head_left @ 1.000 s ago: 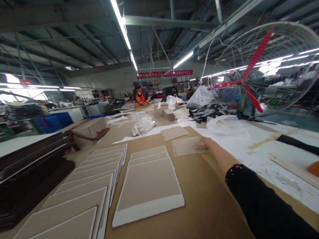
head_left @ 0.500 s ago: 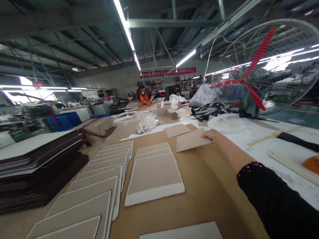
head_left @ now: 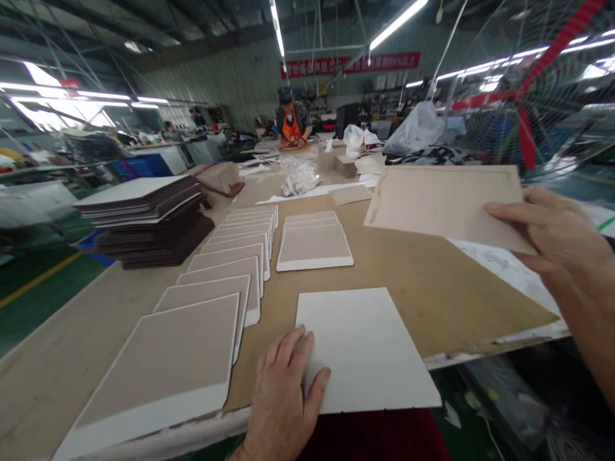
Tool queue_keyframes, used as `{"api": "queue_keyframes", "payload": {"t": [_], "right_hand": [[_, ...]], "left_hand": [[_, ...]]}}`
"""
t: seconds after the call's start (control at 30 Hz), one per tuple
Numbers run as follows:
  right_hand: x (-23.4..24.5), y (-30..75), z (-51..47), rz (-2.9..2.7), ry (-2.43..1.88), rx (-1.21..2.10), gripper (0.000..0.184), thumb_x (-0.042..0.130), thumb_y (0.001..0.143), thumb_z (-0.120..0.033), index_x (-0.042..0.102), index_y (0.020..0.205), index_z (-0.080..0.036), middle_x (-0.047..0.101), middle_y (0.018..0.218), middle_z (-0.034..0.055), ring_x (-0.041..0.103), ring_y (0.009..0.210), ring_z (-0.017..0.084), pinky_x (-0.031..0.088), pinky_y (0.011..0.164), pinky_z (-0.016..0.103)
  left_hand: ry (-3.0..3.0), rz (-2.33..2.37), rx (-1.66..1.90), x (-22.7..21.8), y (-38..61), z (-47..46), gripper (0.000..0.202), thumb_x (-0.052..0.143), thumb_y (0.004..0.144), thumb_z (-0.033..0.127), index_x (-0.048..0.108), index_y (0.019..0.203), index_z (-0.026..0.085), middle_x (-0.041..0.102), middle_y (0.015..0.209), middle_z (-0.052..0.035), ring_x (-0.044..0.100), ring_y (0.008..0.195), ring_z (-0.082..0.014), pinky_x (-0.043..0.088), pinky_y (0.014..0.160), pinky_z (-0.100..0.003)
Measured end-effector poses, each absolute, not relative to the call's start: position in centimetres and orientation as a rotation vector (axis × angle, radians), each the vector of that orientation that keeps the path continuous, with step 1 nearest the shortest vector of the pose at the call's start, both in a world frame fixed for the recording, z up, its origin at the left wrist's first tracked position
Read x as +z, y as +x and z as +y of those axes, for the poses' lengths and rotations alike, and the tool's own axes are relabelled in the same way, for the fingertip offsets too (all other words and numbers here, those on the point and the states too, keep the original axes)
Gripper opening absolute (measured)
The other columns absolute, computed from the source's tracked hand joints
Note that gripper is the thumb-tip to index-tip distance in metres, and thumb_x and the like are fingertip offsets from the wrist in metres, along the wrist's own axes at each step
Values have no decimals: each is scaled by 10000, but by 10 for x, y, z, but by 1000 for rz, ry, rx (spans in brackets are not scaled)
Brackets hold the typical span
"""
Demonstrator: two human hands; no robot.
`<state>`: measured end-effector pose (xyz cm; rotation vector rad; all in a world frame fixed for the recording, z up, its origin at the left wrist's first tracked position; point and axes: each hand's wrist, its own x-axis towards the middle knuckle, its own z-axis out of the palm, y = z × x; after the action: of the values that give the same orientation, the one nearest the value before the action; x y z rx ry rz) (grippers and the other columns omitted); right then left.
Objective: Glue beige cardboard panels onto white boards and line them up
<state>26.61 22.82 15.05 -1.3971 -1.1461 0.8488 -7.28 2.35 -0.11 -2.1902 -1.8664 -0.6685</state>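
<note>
My right hand [head_left: 560,240] grips a brown cardboard sheet [head_left: 444,202] by its right edge and holds it in the air over the table. My left hand [head_left: 281,390] lies flat, fingers spread, on the left edge of a white board [head_left: 365,349] at the table's near edge. To the left, a long overlapping row of boards with brown faces and white borders [head_left: 225,272] runs away from me. A shorter stack of the same boards [head_left: 313,244] lies in the middle of the brown table cover [head_left: 432,288].
A pile of dark sheets [head_left: 148,221] stands at the left. Another brown sheet [head_left: 350,194], plastic bags [head_left: 298,176] and boxes lie farther back. A person in an orange apron [head_left: 291,125] works at the far end. A large fan with red blades [head_left: 528,109] stands right.
My right hand has lifted the brown sheet off the table and drawn it toward me. My view has dropped and pulled back, bringing my left hand and the white board into sight.
</note>
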Motion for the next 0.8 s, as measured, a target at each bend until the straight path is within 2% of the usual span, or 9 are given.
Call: {"api": "queue_keyframes", "payload": {"t": [0.1,0.17,0.27,0.4,0.53,0.6,0.67,0.73,0.8], "right_hand": [[130,252,168,-1076,-1214,659,416,781,733,-383,631,1121,-375,718,1088,-23,678,878,242,555,764,397],[115,232,145,-978,-1087,620,526,849,648,-368,603,1110,-315,724,1008,-10,681,819,247,568,737,412],[97,196,127,-812,-1016,916,552,866,610,-396,575,1057,-251,718,978,26,688,838,264,578,741,418],[89,161,106,-844,-900,1175,460,840,688,-417,565,1027,-271,725,1001,41,693,859,264,580,742,402],[92,160,89,-935,-662,1384,389,711,818,-527,589,1113,-305,702,1128,76,685,971,298,584,787,450],[89,166,88,-924,-585,1329,369,605,877,-584,603,1140,-325,677,1188,78,651,1075,307,569,854,476],[80,170,91,-913,-683,1211,378,615,870,-588,612,1150,-334,658,1232,72,609,1160,306,541,923,480],[70,168,94,-963,-881,1166,474,679,825,-591,603,1210,-326,634,1289,79,583,1200,308,507,979,479],[62,163,95,-1058,-1041,1193,611,683,788,-653,584,1286,-314,619,1319,92,595,1178,319,490,995,493]], "left_hand": [[-2070,-1802,-941,21,-54,23,455,617,897,321,507,1313,173,530,1329,-159,500,1207,-315,457,985,-512],[-2083,-1676,-1074,40,-35,27,465,640,882,257,499,1320,186,504,1346,-150,458,1259,-309,424,1034,-491],[-2063,-1488,-1129,64,-7,37,517,650,855,138,496,1344,200,510,1349,-140,420,1312,-303,378,1086,-480],[-2012,-1299,-1003,82,1,49,416,607,879,75,602,1252,260,657,1175,-67,537,1162,-240,348,1046,-437],[-1971,-1253,-1087,98,-27,56,297,548,919,74,704,1089,261,710,915,-5,588,868,-152,402,870,-329],[-1799,-1457,-1440,109,-41,59,201,591,911,140,735,997,252,688,875,-8,587,817,-146,444,785,-294],[-1501,-1721,-2028,118,-49,62,93,666,880,266,736,928,229,684,875,-8,596,791,-139,472,715,-262],[-1147,-1828,-2684,122,-49,63,187,769,786,350,711,891,206,690,866,6,602,748,-118,472,630,-218],[-860,-1807,-3186,118,-42,63,303,876,646,335,679,829,196,685,827,30,602,698,-92,462,559,-178]]}}
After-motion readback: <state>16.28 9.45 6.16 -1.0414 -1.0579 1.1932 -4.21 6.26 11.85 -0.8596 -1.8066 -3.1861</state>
